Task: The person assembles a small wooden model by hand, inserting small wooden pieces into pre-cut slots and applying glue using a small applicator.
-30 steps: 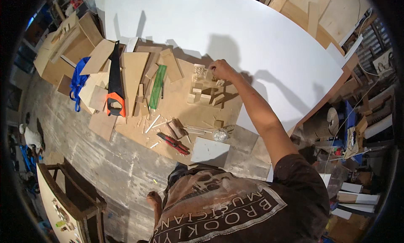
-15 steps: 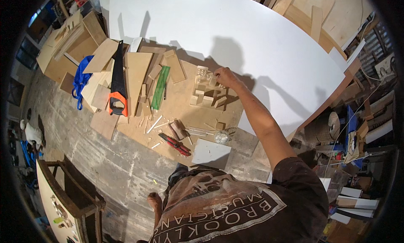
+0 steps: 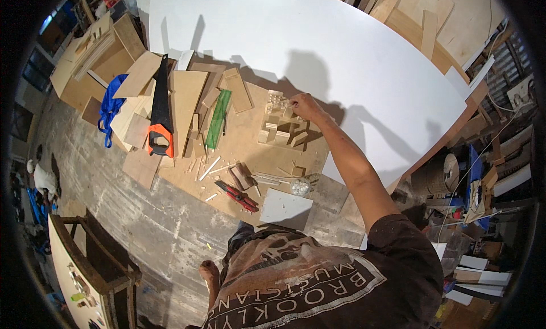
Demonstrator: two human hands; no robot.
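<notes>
My right hand point(image 3: 305, 107) reaches forward over a small wooden model point(image 3: 277, 130) made of pale blocks and rows of tiny rounded pieces. Its fingers are pinched together at the model's far right part; whatever they hold is too small to make out. Down by my left side hangs my left hand point(image 3: 209, 271), its fingers curled in and their inner side hidden. The model stands on a brown board point(image 3: 256, 158). Nearer me on that board lie a red and black utility knife point(image 3: 236, 196), a wood block point(image 3: 241, 176) and thin sticks point(image 3: 273, 179).
A handsaw point(image 3: 161, 115) with an orange and black handle rests on stacked boards at left, beside a blue cloth point(image 3: 111, 107). A green strip point(image 3: 218, 119) lies by wood offcuts. There is a clear bag point(image 3: 300, 185) near a white panel point(image 3: 286, 208). A large white sheet point(image 3: 375, 61) spans the back.
Almost nothing differs. My right hand stays pinched at the model with at most a tiny shift, and the view has moved very slightly. The left hand keeps its place.
</notes>
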